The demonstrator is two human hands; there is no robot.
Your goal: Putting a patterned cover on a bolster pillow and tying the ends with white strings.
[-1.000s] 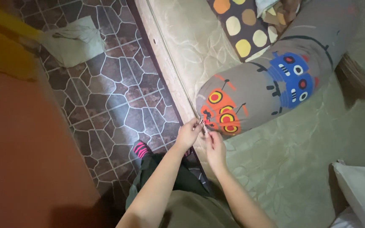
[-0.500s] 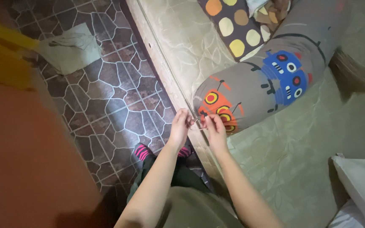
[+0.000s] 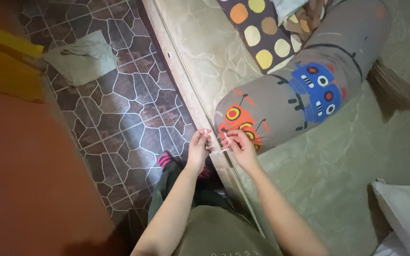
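- While no box or bin shows, the mattress (image 3: 338,180) bears a grey bolster pillow (image 3: 300,95) printed with orange and blue round-eyed figures, a dark cushion with coloured dots (image 3: 257,28) and a white pillow (image 3: 404,213) at the lower right.
- Both hands meet over the mattress edge, just in front of the bolster's orange end.
- The left hand (image 3: 198,149) is raised, fingertips pinched together on a small pale item (image 3: 217,144), too small to identify.
- The right hand (image 3: 240,147) faces it, fingers likewise closed on the same item, so the 2 hands nearly touch.
- Both forearms reach up from the bottom of the view, above an olive shirt.
- A foot in a pink-striped sock (image 3: 167,160) stands on the dark stone-patterned tile floor (image 3: 119,109).
- A crumpled grey cloth (image 3: 81,59) lies on the tiles, well apart from the hands.
- An orange surface (image 3: 24,180) fills the left side.
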